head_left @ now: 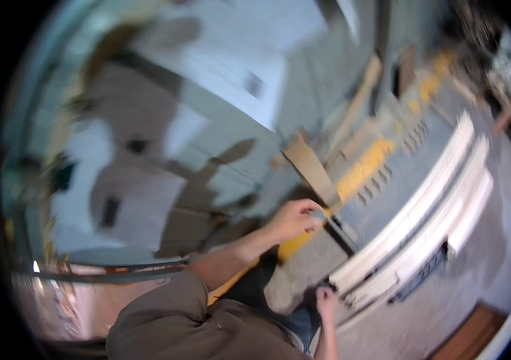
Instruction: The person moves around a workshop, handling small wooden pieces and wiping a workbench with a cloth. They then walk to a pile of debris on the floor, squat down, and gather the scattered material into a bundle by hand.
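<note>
- The right hand [326,298] is low and close to the body. Its fingers are curled shut at the near end of the white boards [414,225]. The picture is blurry, so it is hard to say if it grips the end or only presses on it.
- The left hand [294,219] is a bit farther out, with the bare arm bent and reaching forward. Its fingers are pinched on a small dark thing; I cannot tell what it is.
- The left hand is at the low end of a brown plank [311,168], which leans up and away.
- The white boards lie side by side in a long stack on the grey surface [387,180], running up to the right.
- The work looks to be in the middle: the boards are stacked, and both hands are busy at their near end.
- Farther off is a yellow strip [363,168], then grey and white sheets [207,120], all blurred.
</note>
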A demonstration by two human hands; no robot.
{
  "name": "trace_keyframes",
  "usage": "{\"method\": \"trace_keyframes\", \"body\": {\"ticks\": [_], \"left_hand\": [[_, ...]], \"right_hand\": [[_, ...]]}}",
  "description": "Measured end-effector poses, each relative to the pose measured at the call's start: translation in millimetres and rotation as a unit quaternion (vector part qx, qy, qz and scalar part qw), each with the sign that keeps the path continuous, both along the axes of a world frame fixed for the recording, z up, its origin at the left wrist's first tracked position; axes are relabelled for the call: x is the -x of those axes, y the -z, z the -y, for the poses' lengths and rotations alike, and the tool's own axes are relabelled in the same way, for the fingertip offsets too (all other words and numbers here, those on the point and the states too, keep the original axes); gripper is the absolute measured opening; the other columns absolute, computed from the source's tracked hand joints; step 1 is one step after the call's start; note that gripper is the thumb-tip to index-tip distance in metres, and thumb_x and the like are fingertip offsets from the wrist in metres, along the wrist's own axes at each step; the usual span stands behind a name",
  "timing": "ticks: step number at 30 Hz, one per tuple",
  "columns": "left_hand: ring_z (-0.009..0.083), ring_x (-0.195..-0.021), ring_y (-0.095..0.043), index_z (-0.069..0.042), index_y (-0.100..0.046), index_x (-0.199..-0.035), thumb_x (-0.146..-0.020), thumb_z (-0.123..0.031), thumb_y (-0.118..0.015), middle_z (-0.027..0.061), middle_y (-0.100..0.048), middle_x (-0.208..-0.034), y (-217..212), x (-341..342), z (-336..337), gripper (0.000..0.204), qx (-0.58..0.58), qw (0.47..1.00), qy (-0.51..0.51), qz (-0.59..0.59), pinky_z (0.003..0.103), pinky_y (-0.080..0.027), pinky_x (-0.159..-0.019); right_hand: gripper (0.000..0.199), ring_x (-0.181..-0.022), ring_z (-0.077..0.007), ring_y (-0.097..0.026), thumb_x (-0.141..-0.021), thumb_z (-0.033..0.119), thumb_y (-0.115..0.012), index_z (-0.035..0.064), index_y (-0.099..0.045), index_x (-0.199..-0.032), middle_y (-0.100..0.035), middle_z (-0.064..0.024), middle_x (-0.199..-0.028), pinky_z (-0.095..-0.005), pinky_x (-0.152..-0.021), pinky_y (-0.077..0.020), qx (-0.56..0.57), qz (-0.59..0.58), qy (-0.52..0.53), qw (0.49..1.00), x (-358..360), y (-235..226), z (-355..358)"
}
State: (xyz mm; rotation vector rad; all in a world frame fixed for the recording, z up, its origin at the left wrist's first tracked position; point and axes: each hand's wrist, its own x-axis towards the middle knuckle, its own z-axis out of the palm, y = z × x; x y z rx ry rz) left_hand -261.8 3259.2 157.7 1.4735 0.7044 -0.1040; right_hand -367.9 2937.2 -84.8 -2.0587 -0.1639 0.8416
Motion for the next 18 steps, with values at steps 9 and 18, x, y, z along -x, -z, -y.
{"method": "trace_keyframes", "body": {"ticks": [9,18], "left_hand": [[0.0094,-0.074,-0.063,0.000,-0.064,-0.108,-0.087,0.000,-0.068,0.0042,-0.067,-0.086,-398,-14,-27,0.021,-0.326,0.906,-0.007,0.271,0.026,-0.053,-0.066],[0.0104,-0.066,-0.066,-0.003,-0.068,-0.109,-0.090,-0.016,-0.070,0.0053,-0.072,-0.082,-668,-32,-63,0.024,-0.666,0.639,-0.152,0.353,0.025,-0.052,-0.061]], "right_hand": [[0.028,-0.080,-0.0356,-0.071,-0.080,0.023,-0.071,0.0040,-0.072,-0.100,-0.073,-0.0179,-0.082,-0.0438,-0.077,-0.0554,0.114,0.229,-0.166,0.952,-164,-132,53],[0.046,-0.100,-0.0337,-0.067,-0.086,0.030,-0.067,0.0033,-0.063,-0.124,-0.070,-0.0222,-0.106,-0.0441,-0.088,-0.0529,0.177,0.132,-0.247,0.944,-170,-185,105]]}}
